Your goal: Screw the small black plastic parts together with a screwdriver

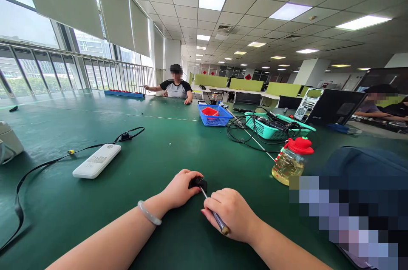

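My left hand (180,189) is closed round a small black part (198,183) that it holds down on the green table (153,142). My right hand (231,212) grips a thin screwdriver (214,214), whose metal shaft runs up to the black part and touches it. A pale bangle sits on my left wrist. Both hands are close together near the table's front edge.
A white power strip (97,160) with a black cable lies to the left. To the right stand a jar with a red lid (292,160), a blue basket (213,115) and a teal basket (276,126) with cables. A person sits at the far end; another at the right.
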